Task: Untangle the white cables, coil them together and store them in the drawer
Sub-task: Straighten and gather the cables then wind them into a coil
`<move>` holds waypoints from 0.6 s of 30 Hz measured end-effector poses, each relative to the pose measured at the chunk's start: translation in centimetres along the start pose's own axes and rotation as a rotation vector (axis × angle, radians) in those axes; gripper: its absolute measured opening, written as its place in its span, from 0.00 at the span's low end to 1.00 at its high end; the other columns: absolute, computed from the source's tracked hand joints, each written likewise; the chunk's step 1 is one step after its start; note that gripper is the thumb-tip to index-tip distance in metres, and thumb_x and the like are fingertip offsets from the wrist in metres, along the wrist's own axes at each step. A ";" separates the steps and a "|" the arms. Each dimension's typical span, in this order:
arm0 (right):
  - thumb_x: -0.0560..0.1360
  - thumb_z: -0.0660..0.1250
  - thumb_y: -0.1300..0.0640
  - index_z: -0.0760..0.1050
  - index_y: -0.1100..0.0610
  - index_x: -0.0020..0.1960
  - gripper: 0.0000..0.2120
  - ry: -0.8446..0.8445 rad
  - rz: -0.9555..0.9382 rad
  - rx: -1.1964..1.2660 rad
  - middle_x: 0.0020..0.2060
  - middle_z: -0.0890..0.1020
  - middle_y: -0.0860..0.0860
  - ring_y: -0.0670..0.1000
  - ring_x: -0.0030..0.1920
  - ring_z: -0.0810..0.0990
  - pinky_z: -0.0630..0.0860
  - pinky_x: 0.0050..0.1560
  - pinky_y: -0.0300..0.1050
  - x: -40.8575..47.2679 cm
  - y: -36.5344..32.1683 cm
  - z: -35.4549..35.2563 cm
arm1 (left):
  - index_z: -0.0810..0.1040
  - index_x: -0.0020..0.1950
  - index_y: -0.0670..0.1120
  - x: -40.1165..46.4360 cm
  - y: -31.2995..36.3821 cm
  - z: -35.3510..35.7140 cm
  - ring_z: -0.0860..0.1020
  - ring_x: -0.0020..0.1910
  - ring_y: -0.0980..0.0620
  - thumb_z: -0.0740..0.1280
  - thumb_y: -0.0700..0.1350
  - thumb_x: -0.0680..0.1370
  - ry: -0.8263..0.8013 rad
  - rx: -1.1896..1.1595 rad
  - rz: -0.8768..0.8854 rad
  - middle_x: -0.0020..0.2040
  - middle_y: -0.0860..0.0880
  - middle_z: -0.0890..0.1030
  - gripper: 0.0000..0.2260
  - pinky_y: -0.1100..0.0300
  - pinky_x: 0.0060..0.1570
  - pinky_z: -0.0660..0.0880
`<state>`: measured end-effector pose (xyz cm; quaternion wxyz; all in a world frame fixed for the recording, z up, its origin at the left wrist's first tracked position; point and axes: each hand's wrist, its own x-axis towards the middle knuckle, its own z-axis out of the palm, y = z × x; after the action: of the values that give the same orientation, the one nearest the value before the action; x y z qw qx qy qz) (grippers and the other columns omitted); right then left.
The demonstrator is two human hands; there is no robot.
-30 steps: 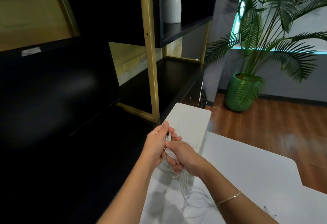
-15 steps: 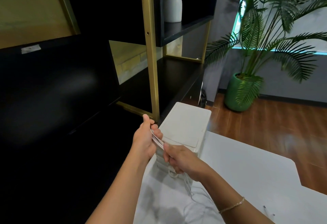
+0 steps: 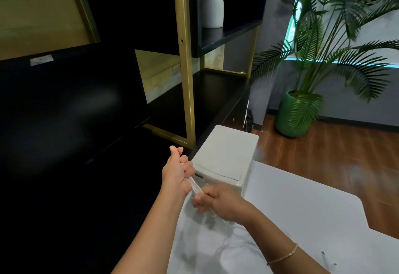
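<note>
Here the left hand (image 3: 176, 172) is gripping a bundle of white cables (image 3: 195, 186) in curled fingers, while the right hand (image 3: 220, 203) is pinching the same strands just below, the stretch between them pulled taut. Both hands are hovering over the white surface (image 3: 302, 213) near its far left corner, just beside the white drawer unit (image 3: 224, 157), with loose, blurred cable trailing onto the surface beneath the right wrist.

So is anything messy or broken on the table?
Nothing looks broken or spilled. The only messy bit is the white cables: a bunch is stretched tight between the left hand and the right hand, while loose strands trail in loops on the white table below. The white drawer box sits straight.
</note>
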<state>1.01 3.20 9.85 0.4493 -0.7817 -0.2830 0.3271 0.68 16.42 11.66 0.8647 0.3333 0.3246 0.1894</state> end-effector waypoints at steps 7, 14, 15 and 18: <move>0.81 0.55 0.49 0.80 0.60 0.47 0.20 -0.081 0.038 0.307 0.43 0.84 0.54 0.54 0.48 0.84 0.72 0.65 0.52 0.1 -0.5 -0.5 | 0.71 0.45 0.45 -1.9 -0.1 1.1 0.59 0.18 0.60 0.58 0.53 0.81 -0.158 0.111 0.013 0.24 0.54 0.64 0.12 0.69 0.15 0.55; 0.76 0.65 0.60 0.82 0.66 0.45 0.10 0.048 0.029 0.284 0.40 0.84 0.57 0.53 0.43 0.83 0.79 0.54 0.47 0.2 -0.6 -1.2 | 0.71 0.45 0.44 -2.7 0.0 1.4 0.59 0.19 0.60 0.57 0.51 0.81 -0.278 0.276 0.091 0.25 0.53 0.65 0.12 0.68 0.17 0.56; 0.75 0.67 0.61 0.82 0.66 0.43 0.09 0.057 0.024 0.243 0.39 0.84 0.56 0.51 0.41 0.82 0.78 0.51 0.46 0.4 -0.7 -1.4 | 0.71 0.45 0.44 -2.7 0.1 1.5 0.59 0.20 0.59 0.57 0.50 0.81 -0.288 0.296 0.096 0.25 0.53 0.65 0.12 0.68 0.17 0.56; 0.71 0.72 0.60 0.81 0.67 0.40 0.09 0.083 0.033 0.142 0.36 0.83 0.57 0.48 0.36 0.80 0.77 0.45 0.47 0.6 -0.9 -1.8 | 0.71 0.45 0.45 -2.7 0.1 1.5 0.59 0.20 0.59 0.57 0.51 0.81 -0.298 0.322 0.092 0.26 0.52 0.65 0.11 0.67 0.17 0.56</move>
<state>2.63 3.08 11.24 0.5096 -0.7653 -0.2272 0.3211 -0.24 14.37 13.76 0.8291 0.5058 0.2037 0.1233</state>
